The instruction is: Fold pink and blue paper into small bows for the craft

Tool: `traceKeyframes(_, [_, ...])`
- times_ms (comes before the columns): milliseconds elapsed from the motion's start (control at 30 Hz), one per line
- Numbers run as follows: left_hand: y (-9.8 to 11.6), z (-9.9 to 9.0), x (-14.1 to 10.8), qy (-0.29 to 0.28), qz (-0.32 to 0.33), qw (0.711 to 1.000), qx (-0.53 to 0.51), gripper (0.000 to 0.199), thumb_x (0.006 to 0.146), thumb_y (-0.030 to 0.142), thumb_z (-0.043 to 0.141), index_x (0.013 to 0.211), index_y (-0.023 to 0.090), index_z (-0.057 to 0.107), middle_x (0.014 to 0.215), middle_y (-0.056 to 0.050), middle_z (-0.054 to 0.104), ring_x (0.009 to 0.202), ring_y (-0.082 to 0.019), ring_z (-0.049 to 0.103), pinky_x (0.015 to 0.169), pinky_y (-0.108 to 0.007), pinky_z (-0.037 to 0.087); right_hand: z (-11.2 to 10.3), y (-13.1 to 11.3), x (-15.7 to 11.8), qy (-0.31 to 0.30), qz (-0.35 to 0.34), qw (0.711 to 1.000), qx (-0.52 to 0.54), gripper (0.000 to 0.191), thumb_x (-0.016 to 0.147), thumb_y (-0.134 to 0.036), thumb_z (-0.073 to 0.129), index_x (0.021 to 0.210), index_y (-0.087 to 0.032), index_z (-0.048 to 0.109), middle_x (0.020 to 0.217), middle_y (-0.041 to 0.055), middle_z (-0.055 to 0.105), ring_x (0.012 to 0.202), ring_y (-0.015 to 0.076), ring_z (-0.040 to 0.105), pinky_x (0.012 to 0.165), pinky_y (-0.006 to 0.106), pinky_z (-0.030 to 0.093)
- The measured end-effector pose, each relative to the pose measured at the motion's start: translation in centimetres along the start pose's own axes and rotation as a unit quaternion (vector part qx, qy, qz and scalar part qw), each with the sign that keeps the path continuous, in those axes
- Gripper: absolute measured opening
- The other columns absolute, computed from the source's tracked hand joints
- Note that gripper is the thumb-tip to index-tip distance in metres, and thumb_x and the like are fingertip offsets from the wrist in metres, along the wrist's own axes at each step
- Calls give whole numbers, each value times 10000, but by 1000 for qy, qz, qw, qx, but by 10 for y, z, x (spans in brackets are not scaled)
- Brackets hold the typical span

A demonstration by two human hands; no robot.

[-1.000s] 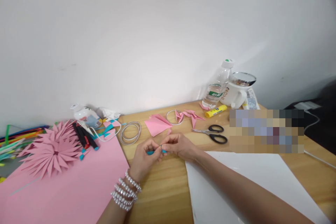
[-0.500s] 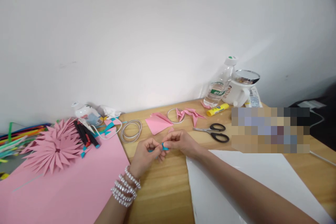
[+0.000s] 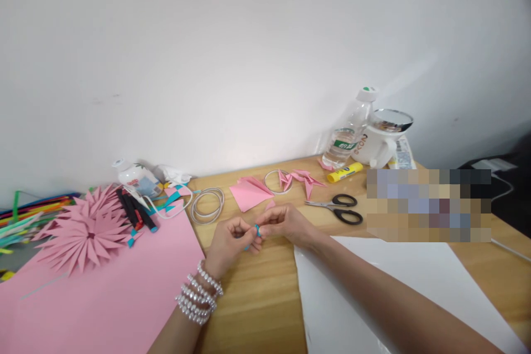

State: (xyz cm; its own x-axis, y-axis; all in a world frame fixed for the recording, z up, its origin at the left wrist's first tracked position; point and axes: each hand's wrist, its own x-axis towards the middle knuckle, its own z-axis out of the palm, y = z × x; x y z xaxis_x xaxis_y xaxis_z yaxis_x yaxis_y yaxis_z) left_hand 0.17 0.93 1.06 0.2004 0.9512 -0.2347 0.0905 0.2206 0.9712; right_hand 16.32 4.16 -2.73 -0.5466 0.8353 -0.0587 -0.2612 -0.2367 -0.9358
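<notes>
Turned more upright since half a second ago, the small blue piece is pinched by left hand and right hand, fingertips nearly meeting over the counter. Beyond lie scissors; farther, a bottle bears white characters on green; the mug's lettering is unclear.

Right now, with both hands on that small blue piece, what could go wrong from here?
1. The small blue piece is pinched between the fingers of the left hand and right hand, partly hidden; it might slip or crease.
2. The scissors lie just beyond the right hand, tips near it; a sideways move could brush them.
3. The right forearm passes over the white sheet and may drag it.
</notes>
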Motion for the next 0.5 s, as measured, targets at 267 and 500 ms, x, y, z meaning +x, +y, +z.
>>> traceKeyframes(267, [2,-1,0,9,14,1000,9,281,628,378,666,638,117,563,593,-65,683,487,-139,622,502,-255,517,-1,-2,-1,3,14,1000,-10,244,583,-289,730,758,-123,691,661,28,658,607,117,587,638,268,455])
traceKeyframes(500, [3,-2,0,6,21,1000,8,255,628,347,673,639,115,568,590,-65,682,492,-140,618,509,-253,506,-3,1,1,-4,14,1000,-11,248,557,-302,742,727,-128,694,641,31,673,597,127,606,631,263,466])
